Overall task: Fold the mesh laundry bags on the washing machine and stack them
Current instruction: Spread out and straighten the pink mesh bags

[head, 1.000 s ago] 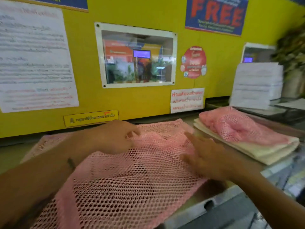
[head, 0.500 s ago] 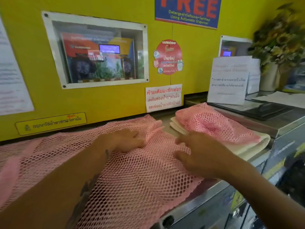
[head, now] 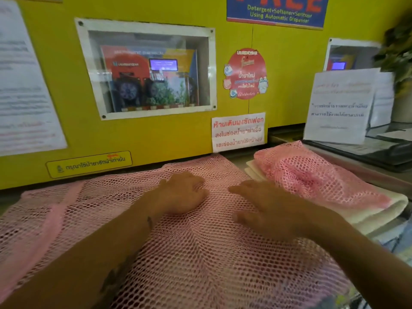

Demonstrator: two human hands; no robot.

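A large pink mesh laundry bag [head: 200, 259] lies spread across the washing machine top, reaching from the left edge to the middle. My left hand [head: 180, 192] rests palm down on its far middle part, fingers apart. My right hand [head: 265, 208] lies flat on the mesh just to the right, fingers pointing left. Neither hand grips the fabric. To the right sits a stack of folded bags: a folded pink mesh bag [head: 312, 175] on top of folded white bags [head: 379, 210].
A yellow wall [head: 156, 139] with signs and a windowed dispenser panel [head: 147, 70] rises right behind the bag. A propped white paper notice [head: 338, 105] and a dark tray [head: 367, 152] stand at the right, with a plant [head: 399, 50] beyond. The machine's front edge [head: 392, 241] drops off at the lower right.
Both hands have slid a little along the mesh, the right one flattening toward the left hand. The camera has swung right and closer.
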